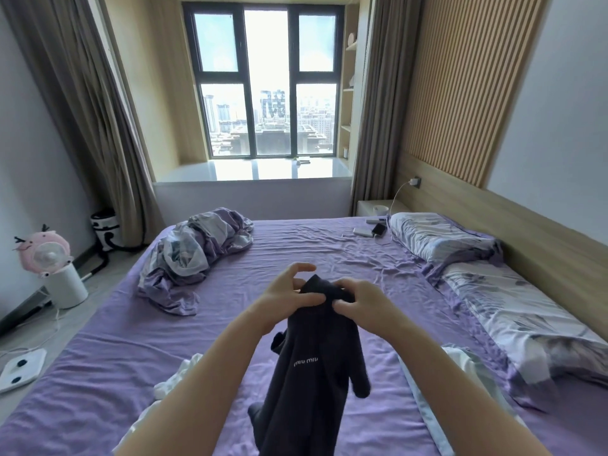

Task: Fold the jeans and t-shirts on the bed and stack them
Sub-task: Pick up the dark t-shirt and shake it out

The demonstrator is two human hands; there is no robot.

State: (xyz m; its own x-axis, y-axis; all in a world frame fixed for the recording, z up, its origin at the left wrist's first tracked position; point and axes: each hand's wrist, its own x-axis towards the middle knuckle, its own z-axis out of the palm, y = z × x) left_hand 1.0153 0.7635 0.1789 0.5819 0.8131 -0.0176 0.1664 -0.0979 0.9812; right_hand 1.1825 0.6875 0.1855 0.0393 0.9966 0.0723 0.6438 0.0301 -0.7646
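Observation:
A dark t-shirt [312, 366] with small white lettering hangs bunched above the purple bed [98, 373]. Its top edge is held up by both hands. My left hand [289, 291] pinches the fabric with thumb and fingers, the index finger raised. My right hand [358, 302] pinches the top edge right beside it. A white garment [179, 373] lies on the sheet under my left forearm. A pale blue and white garment [460, 386] lies to the right of my right forearm, partly hidden by the arm.
A crumpled purple duvet [194, 255] lies at the bed's far left. Two pillows [477, 274] line the right side by the wooden headboard. A phone and power bank [370, 231] sit near the far pillow. On the floor at left stand a fan [49, 258] and a scale [19, 366].

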